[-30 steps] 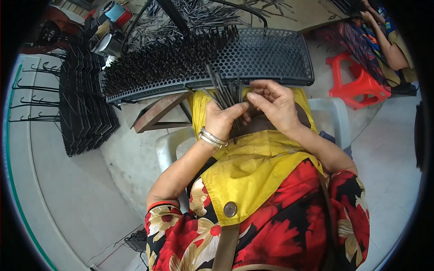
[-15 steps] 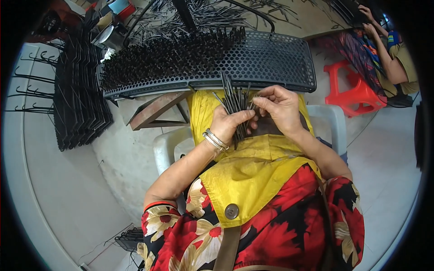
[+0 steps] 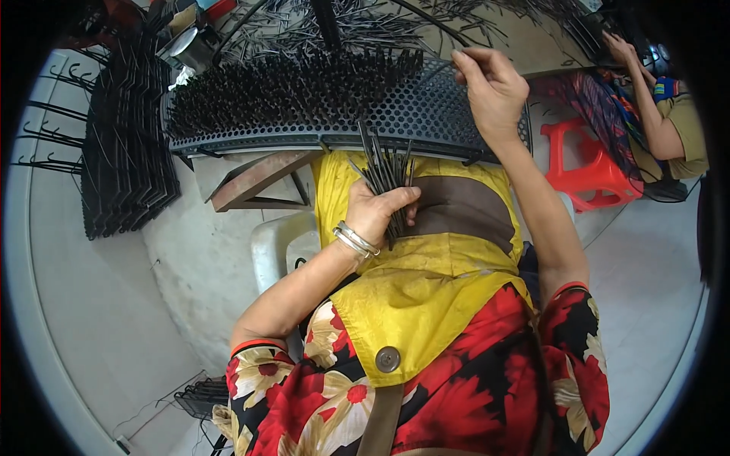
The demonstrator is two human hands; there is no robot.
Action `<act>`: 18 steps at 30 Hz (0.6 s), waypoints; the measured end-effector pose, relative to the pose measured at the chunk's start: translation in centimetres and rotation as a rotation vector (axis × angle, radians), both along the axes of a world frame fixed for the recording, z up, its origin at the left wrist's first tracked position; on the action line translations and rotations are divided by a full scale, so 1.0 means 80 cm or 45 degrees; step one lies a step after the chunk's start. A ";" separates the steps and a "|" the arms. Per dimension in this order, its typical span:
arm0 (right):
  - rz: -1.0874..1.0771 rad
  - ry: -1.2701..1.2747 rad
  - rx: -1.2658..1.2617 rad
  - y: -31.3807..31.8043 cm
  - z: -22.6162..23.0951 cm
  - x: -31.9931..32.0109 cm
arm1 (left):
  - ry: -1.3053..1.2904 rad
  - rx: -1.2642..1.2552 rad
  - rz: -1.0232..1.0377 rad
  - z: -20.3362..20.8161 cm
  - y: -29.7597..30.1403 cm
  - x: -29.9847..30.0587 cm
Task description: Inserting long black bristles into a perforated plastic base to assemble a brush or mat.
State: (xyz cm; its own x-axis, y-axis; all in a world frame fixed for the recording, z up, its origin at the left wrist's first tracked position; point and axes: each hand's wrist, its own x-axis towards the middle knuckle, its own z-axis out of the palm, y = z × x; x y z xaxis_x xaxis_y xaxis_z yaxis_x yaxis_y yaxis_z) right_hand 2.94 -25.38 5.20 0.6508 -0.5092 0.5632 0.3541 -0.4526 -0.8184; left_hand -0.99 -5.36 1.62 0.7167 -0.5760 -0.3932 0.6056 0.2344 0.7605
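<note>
My left hand (image 3: 372, 209) is wrapped round a bundle of thin dark rods (image 3: 386, 171), held upright and a little fanned above my lap. Over the right part of the perforated metal rack (image 3: 456, 114), my right hand (image 3: 494, 95) is raised with thumb and forefinger pinched together. A thin dark rod (image 3: 435, 73) appears to run leftward from those fingertips; it is hard to make out against the mesh. Many dark rods (image 3: 281, 95) stand packed in the holes across the left and middle of the rack.
Loose rods (image 3: 365, 26) lie scattered beyond the rack. Stacked black wire racks (image 3: 125, 152) hang at the left, near a metal cup (image 3: 186, 47). A red plastic stool (image 3: 589, 167) stands at the right, beside another person's arm (image 3: 646, 106). A brown support (image 3: 258, 178) is under the rack.
My right hand has left the bundle and moved up and to the right, over the rack. My left hand keeps hold of the rods in nearly the same place.
</note>
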 end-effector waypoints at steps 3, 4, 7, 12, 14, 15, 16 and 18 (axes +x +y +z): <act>-0.116 -0.037 -0.256 0.000 -0.004 0.015 | -0.011 -0.023 0.025 -0.001 -0.001 0.001; -0.111 -0.033 -0.256 -0.001 -0.006 0.019 | -0.006 -0.023 0.030 -0.002 -0.001 0.002; -0.150 -0.056 -0.436 -0.003 -0.008 0.027 | -0.013 -0.017 0.047 -0.002 0.000 0.002; -0.102 -0.113 -0.541 0.006 -0.004 0.031 | 0.028 0.007 0.102 0.002 0.000 0.001; -0.085 -0.143 -0.716 0.001 -0.009 0.038 | 0.043 0.003 0.111 0.002 -0.001 0.001; -0.067 -0.176 -0.892 0.000 -0.012 0.040 | 0.057 -0.002 0.122 0.002 -0.002 0.000; -0.070 -0.174 -0.893 0.000 -0.017 0.039 | 0.058 -0.002 0.118 0.002 -0.002 0.001; -0.076 0.217 -1.243 0.001 -0.027 0.032 | 0.039 -0.019 0.111 0.002 -0.004 0.001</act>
